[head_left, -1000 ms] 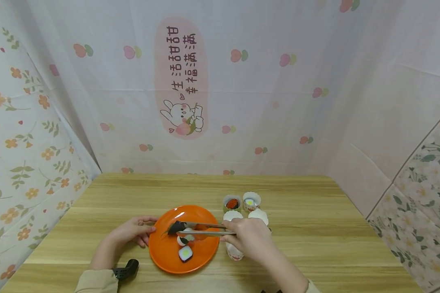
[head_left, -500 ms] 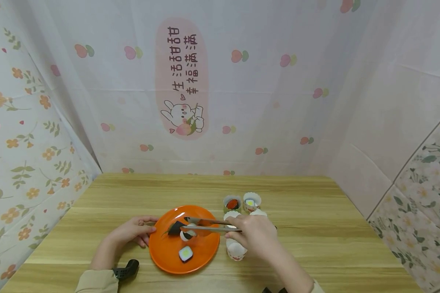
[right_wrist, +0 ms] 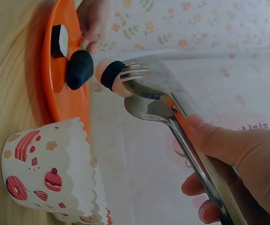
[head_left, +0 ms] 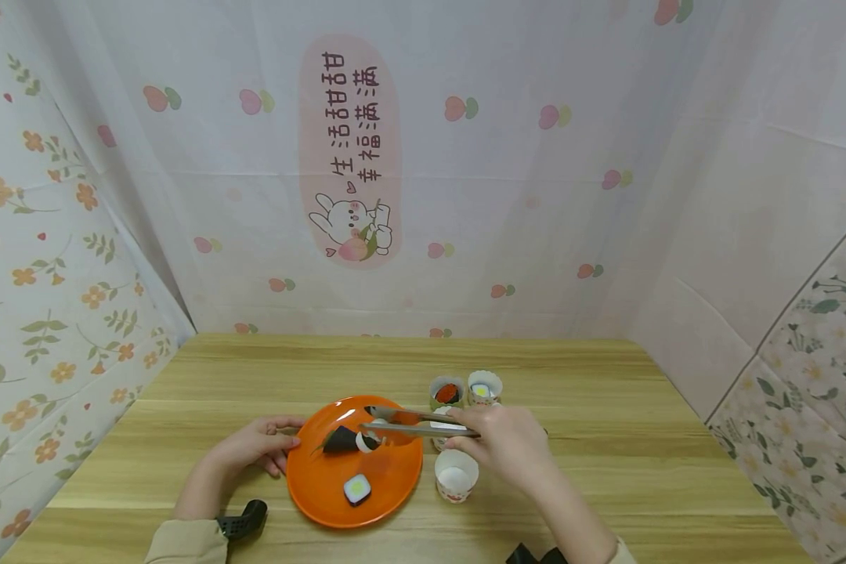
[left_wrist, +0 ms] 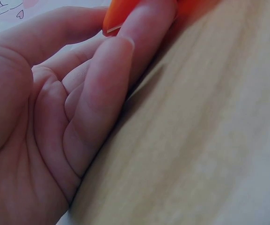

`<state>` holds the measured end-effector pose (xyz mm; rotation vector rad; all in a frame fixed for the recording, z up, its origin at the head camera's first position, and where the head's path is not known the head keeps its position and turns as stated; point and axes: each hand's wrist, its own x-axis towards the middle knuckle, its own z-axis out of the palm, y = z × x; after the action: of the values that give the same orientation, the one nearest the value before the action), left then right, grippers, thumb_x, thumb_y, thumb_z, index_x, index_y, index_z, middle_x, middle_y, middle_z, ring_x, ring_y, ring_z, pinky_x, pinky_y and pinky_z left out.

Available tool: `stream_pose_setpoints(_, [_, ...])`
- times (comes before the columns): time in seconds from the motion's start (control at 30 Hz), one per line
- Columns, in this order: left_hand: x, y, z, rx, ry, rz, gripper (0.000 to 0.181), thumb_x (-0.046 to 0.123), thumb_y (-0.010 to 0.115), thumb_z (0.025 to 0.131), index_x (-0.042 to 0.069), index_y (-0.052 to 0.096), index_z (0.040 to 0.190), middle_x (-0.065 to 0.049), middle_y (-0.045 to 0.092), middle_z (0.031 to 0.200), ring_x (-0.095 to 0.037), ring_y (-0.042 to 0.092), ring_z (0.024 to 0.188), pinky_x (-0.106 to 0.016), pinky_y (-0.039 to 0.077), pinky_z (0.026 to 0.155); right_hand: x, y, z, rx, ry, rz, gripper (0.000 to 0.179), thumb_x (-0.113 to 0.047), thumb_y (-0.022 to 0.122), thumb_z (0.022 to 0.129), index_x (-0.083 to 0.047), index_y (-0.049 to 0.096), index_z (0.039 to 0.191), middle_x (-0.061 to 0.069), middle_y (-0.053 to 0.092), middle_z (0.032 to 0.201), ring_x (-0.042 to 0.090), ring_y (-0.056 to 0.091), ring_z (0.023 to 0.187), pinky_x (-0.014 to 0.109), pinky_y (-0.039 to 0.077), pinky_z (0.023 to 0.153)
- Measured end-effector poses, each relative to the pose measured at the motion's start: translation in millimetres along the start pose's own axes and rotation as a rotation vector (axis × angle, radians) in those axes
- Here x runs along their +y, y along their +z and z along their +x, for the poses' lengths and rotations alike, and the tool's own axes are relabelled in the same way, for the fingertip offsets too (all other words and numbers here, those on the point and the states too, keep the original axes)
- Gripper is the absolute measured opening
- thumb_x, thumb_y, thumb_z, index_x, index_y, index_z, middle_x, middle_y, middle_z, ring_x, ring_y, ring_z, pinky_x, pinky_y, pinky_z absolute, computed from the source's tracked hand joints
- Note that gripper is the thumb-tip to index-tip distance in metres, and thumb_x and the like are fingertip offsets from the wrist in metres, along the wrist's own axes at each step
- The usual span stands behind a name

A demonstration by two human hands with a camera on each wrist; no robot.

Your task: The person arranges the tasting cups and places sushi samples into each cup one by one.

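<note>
My left hand (head_left: pixel 257 445) grips the left rim of an orange plate (head_left: pixel 324 505) between thumb and fingers; its rim also shows in the left wrist view. My right hand (head_left: pixel 511 442) holds metal tongs (head_left: pixel 423 429) with one fork tip and one spoon tip. In the right wrist view, the tongs hold a pale sushi piece (right_wrist: pixel 112 77) with a black band, raised off the plate. A dark cone-shaped hand roll (head_left: pixel 338 440) and a square sushi roll (head_left: pixel 356 489) with a yellow-green centre lie on the plate.
Paper cups stand right of the plate. One cup (head_left: pixel 437 384) holds red-topped sushi (head_left: pixel 447 393), another (head_left: pixel 495 378) a white roll (head_left: pixel 481 390). A nearer cup (head_left: pixel 457 475) and a partly hidden cup (head_left: pixel 440 439) stand closer. A curtain (head_left: pixel 423 298) hangs behind the table.
My right hand has drawn the tongs rightward and up, bringing the banded sushi piece off the plate. The near cup is now more exposed. My left hand stays on the rim.
</note>
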<state>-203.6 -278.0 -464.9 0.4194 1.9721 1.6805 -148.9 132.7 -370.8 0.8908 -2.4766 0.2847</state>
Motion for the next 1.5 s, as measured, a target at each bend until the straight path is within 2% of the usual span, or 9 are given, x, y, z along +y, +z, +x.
stream_pose_setpoints(0.2, [0.6, 0.5, -0.8, 0.003, -0.003, 0.000, 0.054, 0.013, 0.056, 0.097, -0.014, 0.035, 0.138, -0.010, 0.066, 0.073, -0.014, 0.064, 0.058, -0.024, 0.053, 0.052, 6.9, -6.6, -0.9, -0.009, 0.028, 0.030, 0.035, -0.040, 0.080, 0.073, -0.018, 0.076, 0.100, -0.009, 0.069, 0.079, -0.002, 0.045, 0.053, 0.016, 0.032, 0.042])
stream_pose_setpoints(0.5, [0.1, 0.3, -1.4, 0.007, -0.008, -0.007, 0.053, 0.013, 0.056, 0.097, -0.013, 0.036, 0.139, -0.010, 0.066, 0.075, -0.014, 0.064, 0.059, -0.024, 0.053, 0.052, 19.2, -17.8, -2.4, -0.020, 0.044, 0.066, 0.038, -0.040, 0.079, 0.074, -0.015, 0.076, 0.103, -0.009, 0.066, 0.074, -0.004, 0.039, 0.050, 0.016, 0.031, 0.042])
stream_pose_setpoints(0.87, [1.6, 1.5, -1.6, 0.006, -0.007, -0.011, 0.053, 0.013, 0.056, 0.097, -0.013, 0.035, 0.139, -0.011, 0.066, 0.076, -0.014, 0.064, 0.058, -0.023, 0.053, 0.052, 33.1, -27.5, -7.2, -0.044, 0.093, 0.060, 0.038, -0.044, 0.075, 0.074, -0.018, 0.076, 0.102, -0.013, 0.065, 0.072, -0.005, 0.039, 0.051, 0.017, 0.032, 0.043])
stream_pose_setpoints(1.2, [0.9, 0.8, 0.1, -0.003, -0.007, -0.011, 0.052, 0.013, 0.056, 0.097, -0.013, 0.036, 0.138, -0.011, 0.067, 0.075, -0.014, 0.064, 0.059, -0.023, 0.053, 0.052, 45.6, -37.5, -12.6, -0.085, 0.175, 0.082, 0.036, -0.044, 0.074, 0.079, -0.020, 0.076, 0.105, -0.010, 0.070, 0.084, -0.004, 0.042, 0.054, 0.021, 0.035, 0.046])
stream_pose_setpoints(1.37, [0.0, 0.0, 0.9, -0.008, 0.001, -0.015, 0.053, 0.012, 0.056, 0.097, -0.014, 0.035, 0.138, -0.011, 0.067, 0.074, -0.014, 0.064, 0.058, -0.023, 0.053, 0.052, 50.6, -42.5, -13.7, -0.107, 0.198, 0.082, 0.033, -0.043, 0.074, 0.079, -0.021, 0.076, 0.104, -0.015, 0.064, 0.075, -0.002, 0.040, 0.052, 0.022, 0.034, 0.045])
stream_pose_setpoints(1.5, [0.0, 0.0, 0.8, -0.008, 0.004, -0.014, 0.053, 0.012, 0.056, 0.097, -0.014, 0.035, 0.138, -0.011, 0.067, 0.074, -0.014, 0.064, 0.058, -0.023, 0.053, 0.052, 52.7, -46.0, -14.6, -0.118, 0.212, 0.078, 0.034, -0.041, 0.075, 0.079, -0.019, 0.075, 0.105, -0.012, 0.068, 0.080, -0.002, 0.043, 0.054, 0.023, 0.035, 0.046])
